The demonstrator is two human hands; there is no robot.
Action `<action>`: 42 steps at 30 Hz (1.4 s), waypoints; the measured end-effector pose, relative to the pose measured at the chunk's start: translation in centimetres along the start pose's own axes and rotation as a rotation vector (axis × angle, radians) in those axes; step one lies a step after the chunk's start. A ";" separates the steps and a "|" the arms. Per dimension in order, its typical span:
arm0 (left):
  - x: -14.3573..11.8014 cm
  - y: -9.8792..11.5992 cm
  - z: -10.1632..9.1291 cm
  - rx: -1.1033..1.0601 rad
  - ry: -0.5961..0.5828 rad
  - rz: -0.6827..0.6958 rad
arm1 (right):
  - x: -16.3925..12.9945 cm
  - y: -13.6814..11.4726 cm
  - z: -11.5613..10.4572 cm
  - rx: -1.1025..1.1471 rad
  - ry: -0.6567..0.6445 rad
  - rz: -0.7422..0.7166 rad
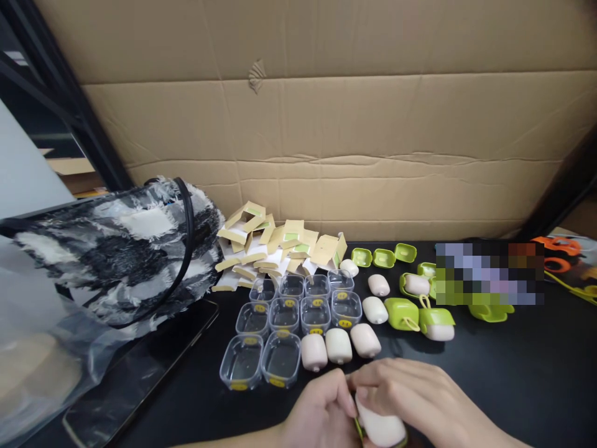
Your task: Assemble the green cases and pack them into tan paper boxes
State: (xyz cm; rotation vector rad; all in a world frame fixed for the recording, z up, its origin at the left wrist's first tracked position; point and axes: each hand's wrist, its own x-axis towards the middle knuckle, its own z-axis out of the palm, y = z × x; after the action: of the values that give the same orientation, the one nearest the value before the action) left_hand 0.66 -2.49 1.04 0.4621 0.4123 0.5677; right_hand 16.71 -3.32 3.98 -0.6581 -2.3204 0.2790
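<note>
A rounded white case (383, 428), shaped like an earphone case, is held low at the front, with a green cover edge showing along its left and lower sides. My left hand (321, 404) grips it from the left, its thumb and fingers closed at the cover's edge. From the right, my right hand (415, 395) curls over the top of the case, thumb pressed on it. Just beyond my hands stand loose white cases (338, 346). Farther right lie a closed green cover (402, 314) with a loop and a green cover (437, 323) over another white case.
Several clear plastic boxes (280, 359) with yellow labels stand in rows. Behind them are opened cardboard packets (291, 239) and green cover halves (383, 258). At left are a fuzzy black-and-white bag (125, 242), a phone-like dark slab (140, 379) and clear plastic. Orange-handled scissors (562, 246) lie right.
</note>
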 end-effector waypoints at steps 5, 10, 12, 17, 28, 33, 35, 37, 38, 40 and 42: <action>-0.2 0.1 0.2 -0.007 0.009 0.004 | 0.4 -0.1 -0.4 0.064 -0.036 0.039; -0.3 -0.2 -0.3 0.001 -0.041 0.092 | 0.7 0.5 -1.6 0.178 -0.116 0.098; -0.3 -0.2 -0.5 0.145 -0.023 0.146 | 0.9 0.8 -2.3 0.212 -0.133 0.114; -0.9 0.1 -0.2 0.411 0.053 0.218 | 1.2 0.7 -3.1 0.176 -0.119 0.060; -0.6 -0.1 -0.5 0.643 0.131 0.316 | 0.1 0.4 -1.3 -0.129 -0.118 -0.127; -0.2 -0.6 -0.9 0.576 0.114 0.315 | 0.4 0.2 -1.6 -0.199 -0.147 -0.187; -0.2 -0.8 -1.0 0.600 0.114 0.322 | 0.5 0.0 -1.8 -0.203 -0.141 -0.205; -0.2 -0.8 -1.0 0.588 0.123 0.316 | 0.4 -0.1 -1.9 -0.206 -0.135 -0.206; -0.2 -0.8 -1.0 0.573 0.117 0.312 | 0.3 0.0 -1.8 -0.206 -0.129 -0.198; -0.4 -0.8 -0.9 0.536 0.098 0.311 | 0.2 0.1 -1.6 -0.190 -0.114 -0.159; -0.6 -0.6 -0.7 0.502 0.097 0.287 | 0.2 0.4 -1.4 -0.144 -0.093 -0.121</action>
State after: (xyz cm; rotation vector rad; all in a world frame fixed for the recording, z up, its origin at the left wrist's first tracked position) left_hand 0.10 -3.11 0.25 0.9882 0.5896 0.7678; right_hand 17.75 -2.85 4.97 -0.5820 -2.4753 0.0894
